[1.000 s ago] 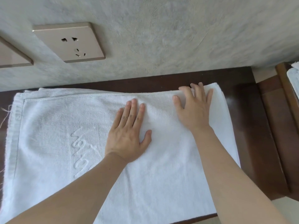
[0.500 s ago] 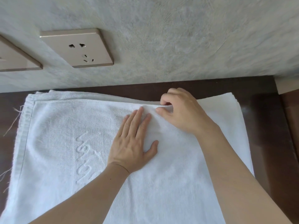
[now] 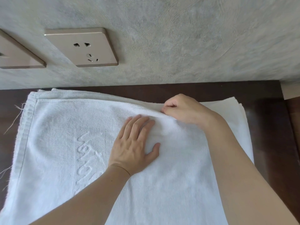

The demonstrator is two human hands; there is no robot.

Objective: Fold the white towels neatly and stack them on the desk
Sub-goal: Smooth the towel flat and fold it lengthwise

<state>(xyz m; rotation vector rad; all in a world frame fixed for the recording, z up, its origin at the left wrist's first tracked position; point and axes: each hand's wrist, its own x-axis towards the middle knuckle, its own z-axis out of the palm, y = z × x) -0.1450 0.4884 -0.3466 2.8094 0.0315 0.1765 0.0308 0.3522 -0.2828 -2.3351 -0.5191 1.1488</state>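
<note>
Socket (image 3: pixel 84 47) and perhaps a switch (image 3: pixel 17 54) on wall (image 3: pixel 178 38).

Bright, even daylight here, soft and diffuse, coming more from the right by the look of it. The right end of the white towel (image 3: pixel 227 127) is lit warmer and paler, while its left part reads cooler and greyer. A glossy sheen sits on the dark desk (image 3: pixel 267 120) at the right. Shadows are faint: a soft one under the left hand (image 3: pixel 134 143), another under the right hand (image 3: pixel 183 109) along the lifted fold. Focus is crisp at centre (the towel's weave shows). Wide-angle stretch skews the wall socket (image 3: pixel 81 47), and the forearms swell at the bottom edge.
</note>
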